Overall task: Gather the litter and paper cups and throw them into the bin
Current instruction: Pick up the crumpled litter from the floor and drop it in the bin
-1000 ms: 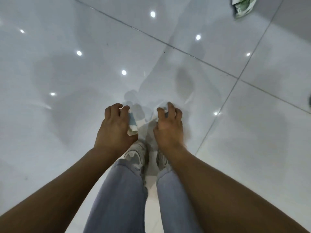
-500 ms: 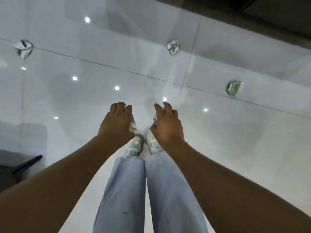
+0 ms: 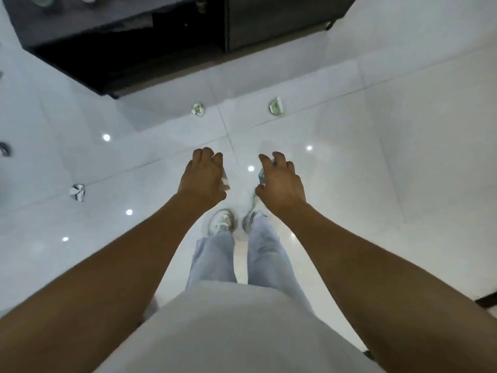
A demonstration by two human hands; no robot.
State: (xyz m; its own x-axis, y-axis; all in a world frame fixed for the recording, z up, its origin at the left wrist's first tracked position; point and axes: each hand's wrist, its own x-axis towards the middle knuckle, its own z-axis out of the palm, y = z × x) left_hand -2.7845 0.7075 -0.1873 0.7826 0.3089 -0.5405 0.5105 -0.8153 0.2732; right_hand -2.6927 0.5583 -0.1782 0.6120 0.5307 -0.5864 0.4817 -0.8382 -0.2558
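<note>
Since the earlier frames the view has tilted up and the person has straightened: a dark cabinet (image 3: 172,41) now fills the top of the view, more floor (image 3: 376,162) shows, and both hands have stayed out in front, each with a scrap in it.

Left to right, litter on the floor:
- dark round item at the far left edge (image 3: 4,149), too cut off to identify
- crumpled white-and-dark wad (image 3: 77,192), well left of the hands
- crumpled white-green wad (image 3: 198,109), near the cabinet's front edge
- flattened green-printed cup or carton (image 3: 276,106), right of that wad, apart from it

Progress, as a judgement: early to middle. Two pieces are picked up, at least three lie on the floor, and no bin is in view, so nothing shows as binned. Remaining: collect the floor pieces, find the bin, drop everything in.

Hands:
- left hand (image 3: 203,177): fingers curled down, gripping a crumpled paper piece (image 3: 226,181) whose white-and-tan edge pokes out on the thumb side. Most of it is hidden by the hand.
- right hand (image 3: 281,184): fingers partly curled, looser than the left, holding a small blue-grey scrap (image 3: 261,174) between thumb and fingers. Only its edge shows.

Both held pieces hang above the floor, ahead of the shoes (image 3: 222,220). With both hands occupied, further pickups will likely need pieces stacked or pinched alongside what is held.
</note>
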